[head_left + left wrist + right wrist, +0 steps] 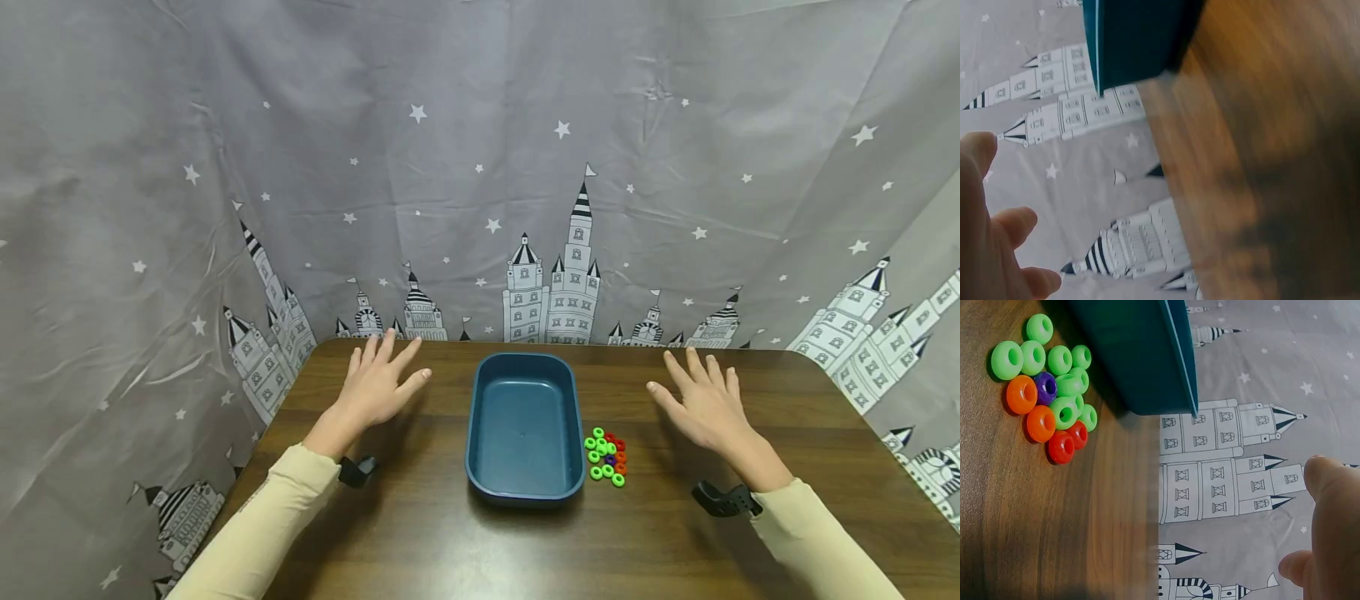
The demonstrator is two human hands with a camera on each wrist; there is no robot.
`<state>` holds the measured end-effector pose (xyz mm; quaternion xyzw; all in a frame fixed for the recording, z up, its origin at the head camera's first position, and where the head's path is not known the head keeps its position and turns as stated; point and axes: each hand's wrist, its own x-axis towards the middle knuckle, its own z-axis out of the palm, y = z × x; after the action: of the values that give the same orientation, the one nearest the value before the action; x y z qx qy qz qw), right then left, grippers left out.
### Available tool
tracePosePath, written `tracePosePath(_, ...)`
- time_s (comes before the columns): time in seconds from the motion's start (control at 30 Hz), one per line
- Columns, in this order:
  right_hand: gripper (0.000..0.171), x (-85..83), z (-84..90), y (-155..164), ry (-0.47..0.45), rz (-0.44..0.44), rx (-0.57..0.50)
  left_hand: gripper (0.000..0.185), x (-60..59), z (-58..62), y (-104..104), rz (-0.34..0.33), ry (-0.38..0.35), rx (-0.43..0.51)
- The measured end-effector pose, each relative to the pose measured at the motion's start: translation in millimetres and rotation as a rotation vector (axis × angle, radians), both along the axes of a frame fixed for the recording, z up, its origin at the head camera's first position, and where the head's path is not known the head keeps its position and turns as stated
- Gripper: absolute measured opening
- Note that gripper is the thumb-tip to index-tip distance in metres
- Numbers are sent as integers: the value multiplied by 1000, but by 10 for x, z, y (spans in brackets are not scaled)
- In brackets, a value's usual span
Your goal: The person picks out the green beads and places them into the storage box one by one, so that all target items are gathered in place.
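Both hands hover open beside blue tray and beads.

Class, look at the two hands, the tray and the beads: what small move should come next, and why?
Probably the right hand should reach toward the beads to pick one up. Both hands are open and hold nothing, the tray is empty, and the beads lie in a cluster on the table just right of the tray, nearer the right hand than the left hand.
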<state>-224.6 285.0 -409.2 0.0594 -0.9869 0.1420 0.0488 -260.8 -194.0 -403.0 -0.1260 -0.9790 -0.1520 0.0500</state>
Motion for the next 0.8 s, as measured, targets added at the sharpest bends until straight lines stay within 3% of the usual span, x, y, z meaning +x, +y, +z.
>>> tracePosePath(0.17, 78, -4, -4, -16, -5, 3, -1, 67, 56, -110, 104, -48, -10, 126)
tracePosePath(0.5, 74, 0, 0, -27, 1, 2, -8, 62, 202, -449, 382, -153, -117, 554)
tracePosePath(0.8, 74, 7, -39, 5, -1, -4, -9, 61, 275, -740, 530, -154, -352, 877)
